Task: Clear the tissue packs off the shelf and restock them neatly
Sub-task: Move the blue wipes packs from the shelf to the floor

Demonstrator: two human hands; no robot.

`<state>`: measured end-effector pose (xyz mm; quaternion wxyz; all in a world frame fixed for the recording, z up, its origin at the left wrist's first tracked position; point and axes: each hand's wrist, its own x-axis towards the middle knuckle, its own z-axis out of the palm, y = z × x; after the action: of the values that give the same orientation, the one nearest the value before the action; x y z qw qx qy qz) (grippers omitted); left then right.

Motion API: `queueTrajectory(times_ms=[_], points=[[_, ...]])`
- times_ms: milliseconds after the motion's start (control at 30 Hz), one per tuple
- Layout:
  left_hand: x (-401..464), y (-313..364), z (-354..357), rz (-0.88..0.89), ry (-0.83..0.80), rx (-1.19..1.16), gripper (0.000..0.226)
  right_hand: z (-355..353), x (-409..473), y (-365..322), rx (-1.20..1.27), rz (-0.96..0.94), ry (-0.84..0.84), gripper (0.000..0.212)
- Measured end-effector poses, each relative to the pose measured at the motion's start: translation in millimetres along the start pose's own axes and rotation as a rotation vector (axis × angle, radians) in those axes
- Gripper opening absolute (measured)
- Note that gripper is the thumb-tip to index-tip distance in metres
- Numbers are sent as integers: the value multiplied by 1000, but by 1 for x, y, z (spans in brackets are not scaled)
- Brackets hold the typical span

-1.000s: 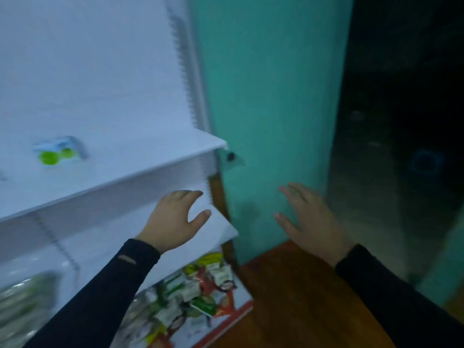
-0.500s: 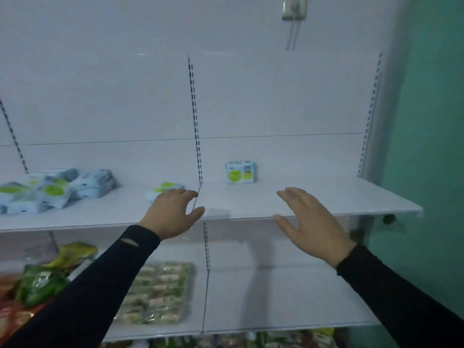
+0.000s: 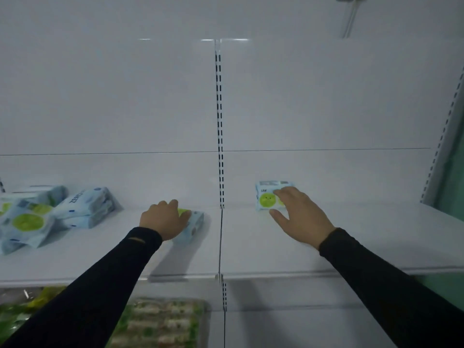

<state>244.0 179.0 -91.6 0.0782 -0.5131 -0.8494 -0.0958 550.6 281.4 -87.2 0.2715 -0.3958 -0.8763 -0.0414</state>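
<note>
On the white shelf [image 3: 251,252] lie light-blue tissue packs with green round labels. My left hand [image 3: 163,218] lies on top of a flat pack [image 3: 194,223] near the shelf's middle seam, fingers curled over its far edge. My right hand [image 3: 298,217] reaches to an upright pack [image 3: 265,197] standing against the back panel; the fingers touch its front and the thumb is spread below it. A loose heap of several more packs [image 3: 50,212] lies at the left end of the shelf.
A slotted upright [image 3: 219,126] splits the white back panel. Below, a lower shelf holds a clear-wrapped tray of snacks [image 3: 160,322] and green packets [image 3: 15,312]. A teal wall [image 3: 452,177] bounds the shelving on the right.
The view has swung from the shelf's right end to face it squarely and closer. Both hands have reached forward, the left onto the flat pack, the right to the upright pack.
</note>
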Motion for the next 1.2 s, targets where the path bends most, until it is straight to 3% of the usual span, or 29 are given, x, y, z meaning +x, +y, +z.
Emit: queueTrajectory(times_ms=[100,200,367,467,667,800,1000,1200], points=[[18,9,7,-124,-106,-46,56,18,41,20,-30,13,-44,59],[31,20,6,-103,-144,-56,51,36,75,40,-52,11,-107,68],[37,43,-11,181,-123,-69,86,63,116,67,-166,-30,-206,80],[36,53,-15,312,-104,-19,71,74,121,73,-249,-59,-176,68],[33,45,-26,198,-280,-34,67,72,111,72,-230,-82,-129,53],[20,56,-36,279,-181,-72,61,52,72,69,-144,-55,-2,45],[-12,113,-42,588,81,-278,64,-10,-27,73,-130,9,282,50],[-77,214,-25,998,65,-500,62,-87,-192,77,-315,323,342,56]])
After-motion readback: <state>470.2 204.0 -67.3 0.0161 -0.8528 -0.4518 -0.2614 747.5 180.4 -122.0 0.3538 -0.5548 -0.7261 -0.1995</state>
